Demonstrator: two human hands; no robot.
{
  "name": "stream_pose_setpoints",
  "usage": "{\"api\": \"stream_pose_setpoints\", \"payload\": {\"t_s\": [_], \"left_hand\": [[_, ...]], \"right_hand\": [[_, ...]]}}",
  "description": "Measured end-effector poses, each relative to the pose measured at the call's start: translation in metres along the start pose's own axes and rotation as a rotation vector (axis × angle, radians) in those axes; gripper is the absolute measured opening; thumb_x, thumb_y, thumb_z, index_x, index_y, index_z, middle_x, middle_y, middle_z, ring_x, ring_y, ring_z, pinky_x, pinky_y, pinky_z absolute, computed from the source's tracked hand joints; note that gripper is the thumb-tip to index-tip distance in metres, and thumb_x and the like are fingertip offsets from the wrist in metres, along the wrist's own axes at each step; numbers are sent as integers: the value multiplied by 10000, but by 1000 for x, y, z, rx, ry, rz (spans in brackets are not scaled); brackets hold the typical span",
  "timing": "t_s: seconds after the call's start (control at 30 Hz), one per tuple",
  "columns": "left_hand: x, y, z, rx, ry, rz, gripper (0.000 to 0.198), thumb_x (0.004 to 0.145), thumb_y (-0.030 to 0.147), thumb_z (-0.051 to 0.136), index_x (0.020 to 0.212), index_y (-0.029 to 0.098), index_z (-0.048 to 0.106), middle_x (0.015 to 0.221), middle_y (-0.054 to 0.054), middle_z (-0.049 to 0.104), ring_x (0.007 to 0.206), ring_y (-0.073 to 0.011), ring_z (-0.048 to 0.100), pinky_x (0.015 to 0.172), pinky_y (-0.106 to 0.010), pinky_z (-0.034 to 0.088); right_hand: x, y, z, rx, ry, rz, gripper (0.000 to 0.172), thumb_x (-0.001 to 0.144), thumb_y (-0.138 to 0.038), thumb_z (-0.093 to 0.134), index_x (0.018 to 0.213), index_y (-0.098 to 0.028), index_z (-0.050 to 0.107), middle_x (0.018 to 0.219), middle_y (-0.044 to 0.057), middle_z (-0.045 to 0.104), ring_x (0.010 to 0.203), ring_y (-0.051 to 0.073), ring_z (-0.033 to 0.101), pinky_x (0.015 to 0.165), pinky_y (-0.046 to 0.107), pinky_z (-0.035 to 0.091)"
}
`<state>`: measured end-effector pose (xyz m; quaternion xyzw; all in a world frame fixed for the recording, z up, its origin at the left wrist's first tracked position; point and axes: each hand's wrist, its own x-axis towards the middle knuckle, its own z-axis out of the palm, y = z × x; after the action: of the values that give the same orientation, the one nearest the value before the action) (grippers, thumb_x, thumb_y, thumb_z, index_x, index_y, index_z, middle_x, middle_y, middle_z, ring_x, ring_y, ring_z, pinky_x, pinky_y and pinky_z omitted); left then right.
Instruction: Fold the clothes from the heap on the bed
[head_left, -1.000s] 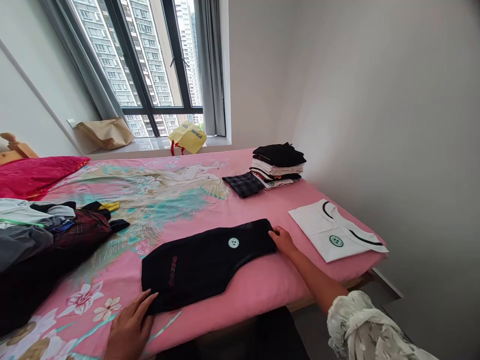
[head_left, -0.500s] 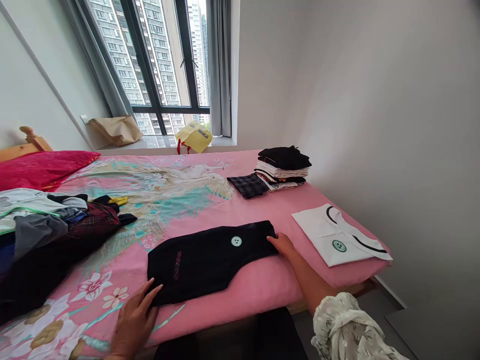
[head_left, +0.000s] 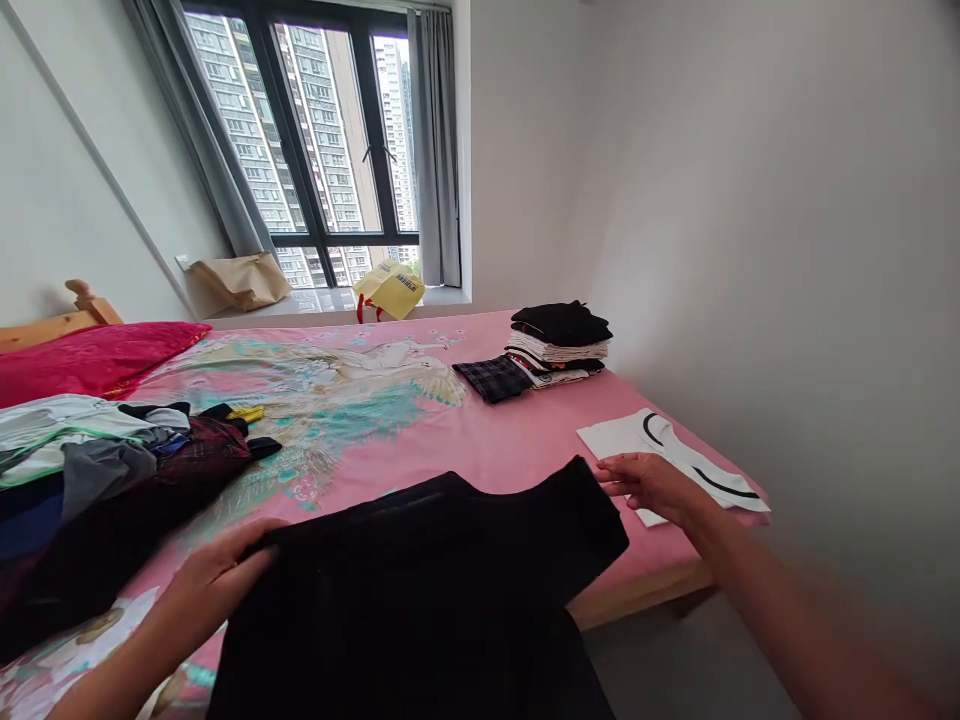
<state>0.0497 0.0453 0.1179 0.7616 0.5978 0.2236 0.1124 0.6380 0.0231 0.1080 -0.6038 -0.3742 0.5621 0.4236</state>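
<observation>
The left hand (head_left: 214,580) is closed on the upper left edge of a black garment (head_left: 420,570), thumb against fingers. The right hand (head_left: 652,482) has its fingers loosely extended beside the garment's right end; whether the tips touch the cloth I cannot tell. The garment is raised over the near edge of the bed (head_left: 525,440), its lower part hanging toward the person and merging with the dark area at the bottom.

It looks light for its size, soft and floppy, so it probably sags wherever it is not supported. The dull surface suggests a cloth that grips well, with little to slip and nothing fragile; creasing seems the main risk. The best hold is likely a pinch at each end of the upper edge, where the layers can be kept lined up, with light tension between the hands.

Just beyond the right hand, partly hidden by it, lies a white shirt (head_left: 682,450). Farther back sit a plaid cloth (head_left: 493,379) and, beside it, a stack of folded clothes (head_left: 559,350). Off to the left is a loose heap of clothes (head_left: 142,470), near a red pillow (head_left: 112,355).
</observation>
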Motion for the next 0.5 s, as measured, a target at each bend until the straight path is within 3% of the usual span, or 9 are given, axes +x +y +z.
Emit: {"api": "stream_pose_setpoints", "payload": {"t_s": [0.07,0.1,0.17,0.27,0.33,0.4,0.5], "left_hand": [[18,-4,19,-3,-134,-83,384,747,429,444,1007,233,648,964,35,701,913,-225,638,840,-329,497],[23,-10,35,37,-143,-130,396,736,416,451,1017,217,646,986,7,701,932,-232,639,860,-335,488],[23,-28,70,166,-89,-229,455,726,405,452,1078,174,623,1048,-69,688,981,-264,631,891,-373,474],[0,-58,113,254,-20,-203,532,768,428,411,1177,120,554,1161,-133,633,1093,-276,581,953,-395,437],[-17,-72,126,266,11,-160,581,796,463,386,1248,116,495,1222,-142,595,1136,-275,553,984,-402,412],[-25,-77,129,290,28,-179,621,797,487,382,1286,112,459,1239,-155,579,1141,-291,547,976,-427,416],[-16,-77,126,310,18,-248,591,738,451,452,1222,120,522,1178,-158,618,1102,-322,571,924,-462,450]], "right_hand": [[11,3,1,-46,41,7,346,699,-421,661,925,-162,617,1093,148,637,840,191,645,544,228,482],[18,8,4,-80,75,8,347,705,-434,647,917,-162,605,1109,157,627,840,191,641,561,243,491],[27,27,13,-144,135,10,344,719,-467,616,886,-167,587,1075,153,631,787,177,628,548,251,483],[25,68,31,-221,115,43,352,696,-501,631,786,-164,585,865,99,656,657,152,580,485,232,424],[12,98,44,-345,46,30,354,669,-500,656,727,-157,590,732,59,640,619,151,562,506,244,421],[-6,126,56,-465,-6,-35,347,659,-487,666,749,-157,610,727,48,642,676,177,588,597,279,458],[-30,162,74,-487,3,-161,486,596,-429,719,1002,-183,615,998,79,658,929,250,605,777,341,481]]}}
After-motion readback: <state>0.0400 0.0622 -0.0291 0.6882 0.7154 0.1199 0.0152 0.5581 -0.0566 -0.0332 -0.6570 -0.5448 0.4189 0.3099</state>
